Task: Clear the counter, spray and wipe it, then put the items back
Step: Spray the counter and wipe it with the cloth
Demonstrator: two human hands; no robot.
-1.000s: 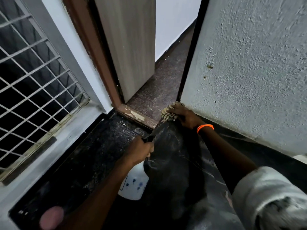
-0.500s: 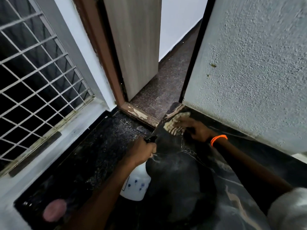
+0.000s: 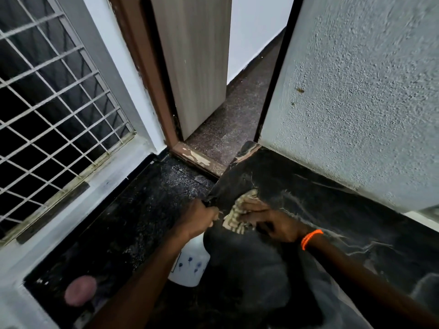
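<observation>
The black stone counter [image 3: 320,200] runs along the rough wall at the right. My right hand [image 3: 268,218], with an orange band at the wrist, presses a striped beige cloth [image 3: 237,214] flat on the counter near its left edge. My left hand [image 3: 198,218] is closed around the top of a white spray bottle [image 3: 190,267] with small blue flowers; the bottle hangs below the counter's edge, and its nozzle is hidden under my fingers.
An open doorway with a wooden door [image 3: 192,67] lies straight ahead, behind a worn brown threshold [image 3: 197,160]. A barred window [image 3: 52,110] fills the left. The dark speckled floor [image 3: 133,214] is below. A pink blur [image 3: 79,290] sits at the bottom left.
My right hand has dragged the cloth back from the counter's far corner toward me, along the left edge. The left hand and bottle have stayed in place.
</observation>
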